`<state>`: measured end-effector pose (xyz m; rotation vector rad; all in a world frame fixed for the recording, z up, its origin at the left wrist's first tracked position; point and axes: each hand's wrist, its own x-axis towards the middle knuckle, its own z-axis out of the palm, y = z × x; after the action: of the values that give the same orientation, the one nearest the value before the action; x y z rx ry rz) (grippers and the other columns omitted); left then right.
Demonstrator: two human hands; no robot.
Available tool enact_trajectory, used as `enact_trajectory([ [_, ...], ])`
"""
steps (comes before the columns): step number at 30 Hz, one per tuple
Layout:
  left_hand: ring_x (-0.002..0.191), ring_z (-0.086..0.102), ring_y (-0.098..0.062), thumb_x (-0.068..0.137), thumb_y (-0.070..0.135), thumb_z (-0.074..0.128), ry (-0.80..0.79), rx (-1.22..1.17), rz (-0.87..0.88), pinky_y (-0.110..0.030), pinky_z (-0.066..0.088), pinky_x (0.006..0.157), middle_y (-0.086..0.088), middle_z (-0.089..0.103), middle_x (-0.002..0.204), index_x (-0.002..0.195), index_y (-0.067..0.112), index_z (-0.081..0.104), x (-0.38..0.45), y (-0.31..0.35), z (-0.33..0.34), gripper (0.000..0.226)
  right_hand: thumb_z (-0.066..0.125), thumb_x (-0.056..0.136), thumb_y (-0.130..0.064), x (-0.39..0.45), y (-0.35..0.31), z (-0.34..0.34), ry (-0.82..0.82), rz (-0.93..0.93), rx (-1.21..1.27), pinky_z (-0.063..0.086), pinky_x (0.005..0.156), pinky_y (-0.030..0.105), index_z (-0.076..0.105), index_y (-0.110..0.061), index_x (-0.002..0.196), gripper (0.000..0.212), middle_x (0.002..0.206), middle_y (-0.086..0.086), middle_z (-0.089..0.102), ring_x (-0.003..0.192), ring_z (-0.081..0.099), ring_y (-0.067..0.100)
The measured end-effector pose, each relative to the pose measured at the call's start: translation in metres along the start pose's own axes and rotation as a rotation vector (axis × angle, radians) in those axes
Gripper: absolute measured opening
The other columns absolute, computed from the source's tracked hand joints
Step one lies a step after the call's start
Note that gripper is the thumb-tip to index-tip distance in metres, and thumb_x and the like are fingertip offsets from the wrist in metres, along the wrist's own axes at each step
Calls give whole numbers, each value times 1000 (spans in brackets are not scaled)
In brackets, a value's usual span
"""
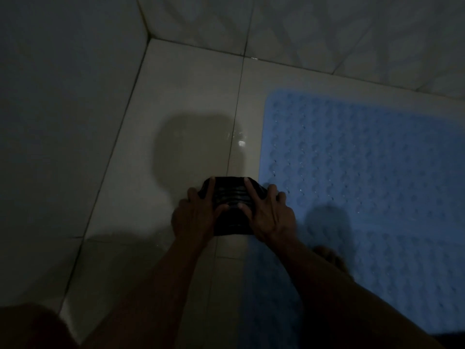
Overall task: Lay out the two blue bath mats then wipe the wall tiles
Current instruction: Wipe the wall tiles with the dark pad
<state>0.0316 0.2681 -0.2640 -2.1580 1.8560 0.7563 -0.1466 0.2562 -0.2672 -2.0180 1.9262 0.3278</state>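
A blue bath mat [364, 172] with a bumpy surface lies flat on the pale floor tiles on the right, its far edge near the back wall. Both hands hold a dark folded cloth [232, 197] low over the floor, just left of the mat's near-left edge. My left hand [193, 217] grips the cloth's left side with the thumb on top. My right hand [269, 212] grips its right side, fingers spread, touching the mat's edge. Pale wall tiles [63, 96] rise on the left, and more wall tiles [339, 28] run along the back. Only one mat is visible.
The room is dim. The floor tiles [188, 109] look wet and glossy, with a light reflection near the middle. A bare foot [332, 258] rests on the mat beside my right forearm. A knee shows at the bottom left corner.
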Motion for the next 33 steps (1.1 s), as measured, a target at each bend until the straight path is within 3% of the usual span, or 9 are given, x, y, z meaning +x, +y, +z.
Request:
enact_trajectory([
  [6,129,45,-39,95,70,27,-20,62,-23,-44,42,101,-20,17,160,158,40,-8,33,11,-17,78,26,98,-69,30,6,-9,25,-2,58,50,82,42,-1,-45,158,70,148,10,24,127,34,32],
  [11,118,54,-36,94,73,28,20,143,-39,-42,48,88,-17,31,150,158,42,-5,55,22,-32,78,26,98,-70,58,14,-17,-19,-10,112,50,84,43,-2,-45,158,70,147,9,22,128,32,32],
  [20,119,55,-36,92,75,26,39,209,-94,-45,48,91,-16,31,152,157,45,-6,93,46,-51,79,29,99,-67,106,28,-31,14,-99,158,48,92,46,1,-42,159,71,152,15,27,129,36,38],
  [22,117,56,-36,92,76,25,28,234,-113,-44,48,91,-16,33,150,157,44,-7,101,54,-59,79,41,96,-67,114,31,-33,52,-113,176,52,84,46,15,-41,159,72,145,16,38,121,45,39],
  [25,114,58,-35,92,75,28,12,281,-130,-43,49,89,-16,35,147,157,42,-11,114,67,-68,82,65,83,-66,130,36,-36,92,-92,192,53,53,39,49,-34,147,74,118,16,59,92,58,36],
  [27,112,59,-34,92,75,33,-8,328,-146,-42,50,86,-16,36,145,156,42,-14,124,72,-72,87,67,81,-66,141,38,-39,101,-79,184,54,51,40,53,-32,145,73,124,18,60,95,56,37],
  [29,106,61,-33,90,75,40,-19,386,-159,-41,51,82,-16,38,142,156,41,-17,131,74,-75,93,58,89,-64,151,38,-48,42,-91,218,57,72,49,35,-36,154,75,147,22,44,121,48,44],
  [31,101,62,-31,90,74,44,-6,430,-155,-38,50,77,-15,40,139,156,40,-16,138,80,-79,95,38,101,-60,162,39,-54,-82,-133,277,46,100,53,1,-40,159,72,164,17,9,144,22,44],
  [33,100,62,-30,91,71,45,-5,438,-159,-37,48,74,-15,40,138,156,40,-16,144,83,-82,95,30,103,-60,167,43,-65,-152,-127,328,41,105,52,-10,-40,158,71,165,14,-2,147,13,43],
])
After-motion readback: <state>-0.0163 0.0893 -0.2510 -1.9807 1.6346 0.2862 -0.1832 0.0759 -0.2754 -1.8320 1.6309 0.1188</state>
